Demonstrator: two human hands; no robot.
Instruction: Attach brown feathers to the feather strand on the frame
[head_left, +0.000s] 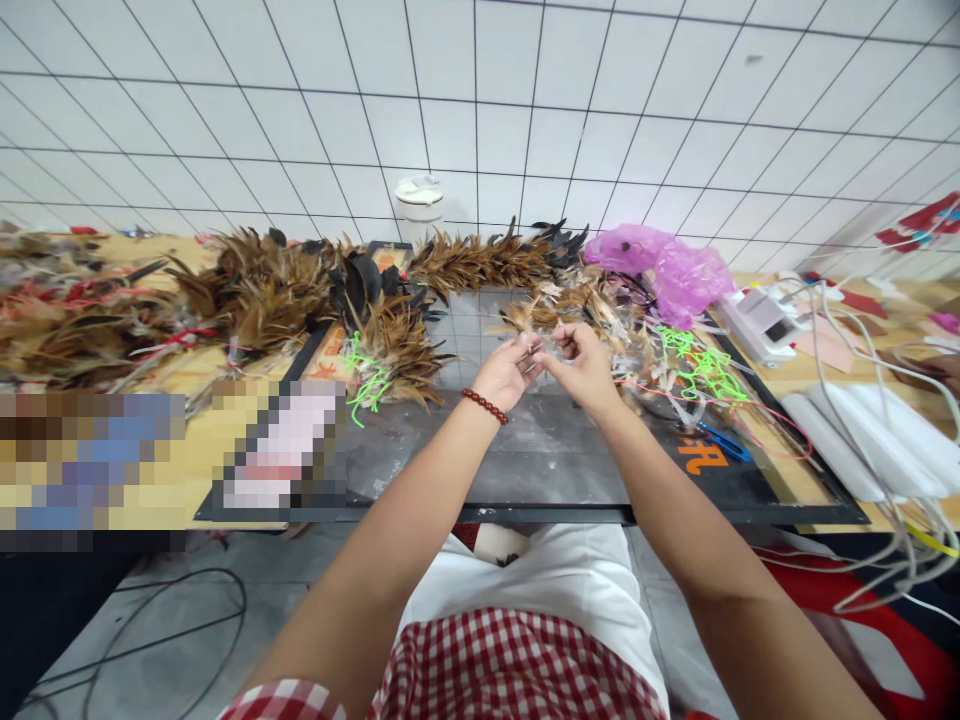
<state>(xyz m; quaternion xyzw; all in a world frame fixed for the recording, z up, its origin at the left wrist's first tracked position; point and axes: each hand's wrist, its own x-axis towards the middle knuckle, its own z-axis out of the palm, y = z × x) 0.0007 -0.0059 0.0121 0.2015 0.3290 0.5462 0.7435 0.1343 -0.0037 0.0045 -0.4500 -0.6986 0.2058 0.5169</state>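
Observation:
My left hand point(507, 374), with a dark red bead bracelet point(485, 406) at the wrist, is half turned up, thumb and fingers pinched together. Fingertip to fingertip with it, my right hand point(585, 368) is closed in a pinch. Whatever lies between the fingers is too small and blurred to name. Just behind the hands spreads a loose pile of brown and pale feathers point(559, 298). A bundle of brown feathers with green strings point(367, 375) lies left of my hands on the dark board point(555, 470).
A feather strip point(480, 262) runs along the back, before a white lidded cup point(418, 205). Pink plastic bag point(664, 268), green strings point(701, 365) and blue-handled tool point(724, 442) lie right. Farther right are a white power adapter point(765, 322) and cables. Feather bundles point(262, 290) cover the left.

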